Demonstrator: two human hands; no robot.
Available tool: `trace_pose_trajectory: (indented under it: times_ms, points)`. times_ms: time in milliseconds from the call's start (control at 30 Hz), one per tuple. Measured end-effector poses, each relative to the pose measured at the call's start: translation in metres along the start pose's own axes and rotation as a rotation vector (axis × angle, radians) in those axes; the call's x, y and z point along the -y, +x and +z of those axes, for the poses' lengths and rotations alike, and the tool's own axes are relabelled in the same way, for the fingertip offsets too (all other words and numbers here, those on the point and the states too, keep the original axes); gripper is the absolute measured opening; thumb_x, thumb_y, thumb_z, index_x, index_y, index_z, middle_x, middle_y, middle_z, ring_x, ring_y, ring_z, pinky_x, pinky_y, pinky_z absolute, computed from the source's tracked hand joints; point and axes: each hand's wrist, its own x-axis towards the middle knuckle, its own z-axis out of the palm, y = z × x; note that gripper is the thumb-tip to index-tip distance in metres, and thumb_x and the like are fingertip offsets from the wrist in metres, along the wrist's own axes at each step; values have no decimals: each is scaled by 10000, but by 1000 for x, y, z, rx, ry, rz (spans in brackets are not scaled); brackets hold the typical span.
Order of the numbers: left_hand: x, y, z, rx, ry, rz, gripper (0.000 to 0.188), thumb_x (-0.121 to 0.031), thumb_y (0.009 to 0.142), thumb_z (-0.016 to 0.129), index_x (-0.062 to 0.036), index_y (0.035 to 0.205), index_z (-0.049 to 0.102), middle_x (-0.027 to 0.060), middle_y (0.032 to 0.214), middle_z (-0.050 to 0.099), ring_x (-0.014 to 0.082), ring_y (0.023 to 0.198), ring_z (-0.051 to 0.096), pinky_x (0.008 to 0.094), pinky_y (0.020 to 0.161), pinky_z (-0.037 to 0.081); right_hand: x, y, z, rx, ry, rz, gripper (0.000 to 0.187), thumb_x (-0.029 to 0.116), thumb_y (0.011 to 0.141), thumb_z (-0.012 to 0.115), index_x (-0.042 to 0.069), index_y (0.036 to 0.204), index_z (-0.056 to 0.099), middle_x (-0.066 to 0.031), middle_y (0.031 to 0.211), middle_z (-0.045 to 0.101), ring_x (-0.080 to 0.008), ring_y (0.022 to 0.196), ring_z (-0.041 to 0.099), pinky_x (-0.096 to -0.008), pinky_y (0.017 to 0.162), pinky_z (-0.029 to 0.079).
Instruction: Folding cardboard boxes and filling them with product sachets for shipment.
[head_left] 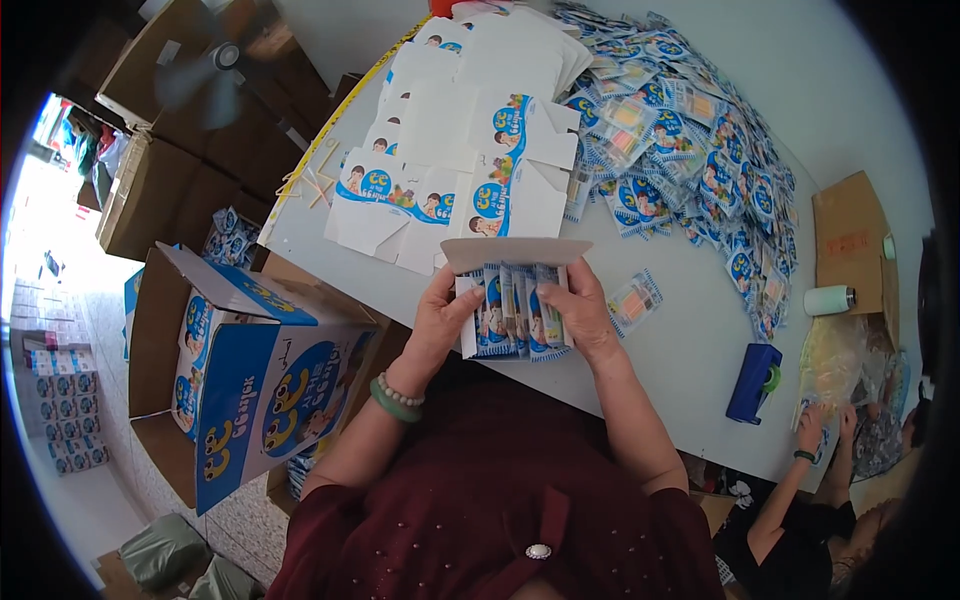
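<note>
At the table's near edge I hold a small white carton (468,332) with its lid flap raised. Inside, a row of blue-and-clear sachets (515,318) stands packed side by side. My left hand (444,318) grips the carton's left side, its thumb over the sachets. On the other side, my right hand (588,312) closes round the carton, thumb also lying on the sachets. The other fingers are partly hidden by the carton. A single loose sachet (635,301) lies on the table (690,300) just right of my right hand.
Flat printed cartons (425,130) are stacked beyond my hands. A large sachet heap (690,140) spreads at far right, with a blue tape dispenser (752,384) nearer. A big blue-and-white box (285,400) stands open at left. A co-worker's hands (812,430) work at lower right.
</note>
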Motion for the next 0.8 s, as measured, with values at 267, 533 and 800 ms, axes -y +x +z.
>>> trace_pose_trajectory:
  times_ms: [267,533,800]
  points:
    - [-7,7,-10,77,13,43,474,-3,876,587,-38,1333,466,75,1204,570,154,1124,524,297,948,448,-7,7,-14,101,-99,22,500,-20,866,514,51,1354,430,-62,1267,527,-153,1157,493,-307,994,389]
    - [-35,17,-22,384,846,308,288,-75,829,642,-164,1098,697,103,1282,571,321,1261,450,408,1043,362,-12,12,-28,151,-201,-210,208,-36,733,679,117,869,714,-76,1090,626,-159,1001,582,-271,910,454]
    - [-91,-27,12,640,1661,350,640,-156,770,680,-150,1363,442,158,1421,401,332,1372,292,530,1123,178,-6,8,-41,217,-591,-289,235,3,738,696,124,938,717,-104,1191,591,-204,1123,538,-302,979,422]
